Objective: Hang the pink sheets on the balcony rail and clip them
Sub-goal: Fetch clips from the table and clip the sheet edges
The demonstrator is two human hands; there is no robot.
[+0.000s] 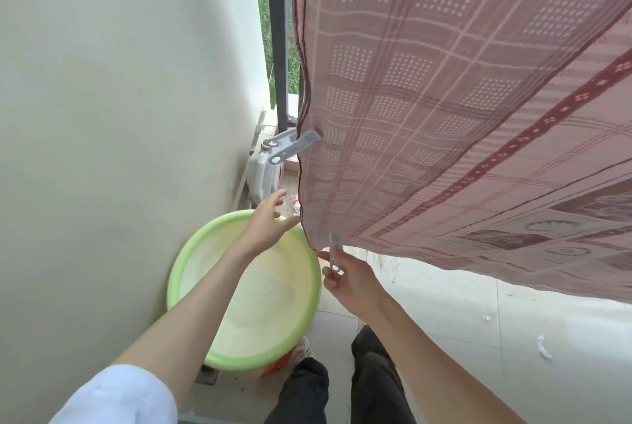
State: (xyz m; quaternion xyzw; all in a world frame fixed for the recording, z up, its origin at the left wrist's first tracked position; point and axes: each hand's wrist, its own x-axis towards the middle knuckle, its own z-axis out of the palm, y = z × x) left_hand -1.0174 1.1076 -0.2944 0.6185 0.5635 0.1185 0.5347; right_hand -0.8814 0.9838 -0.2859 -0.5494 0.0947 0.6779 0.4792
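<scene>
**Clipping the pink sheet, tight corner by the wall**

So the pink sheet (461, 109) is draped over the balcony rail and hangs down across the whole right side of what I see. One grey clip (290, 146) is already on its left edge, sticking out sideways toward the wall (119, 116). My right hand (352, 280) is pinching a second grey clip (335, 252) right at the sheet's bottom-left corner; its tip touches the hem, but I can't tell if it's actually biting the fabric. My left hand (270, 218) is loose, fingers spread, just beside the same left edge a bit higher up, holding nothing.

Not much room here. The wall fills everything on my left, and only a narrow gap with a dark railing post (277, 30) sits between it and the sheet. A green basin (191, 252) stands on the tile floor (444, 321) right under my left forearm, against the wall, with a white container (261, 174) behind it. The floor on my right, under the sheet's lower edge, is more open.
</scene>
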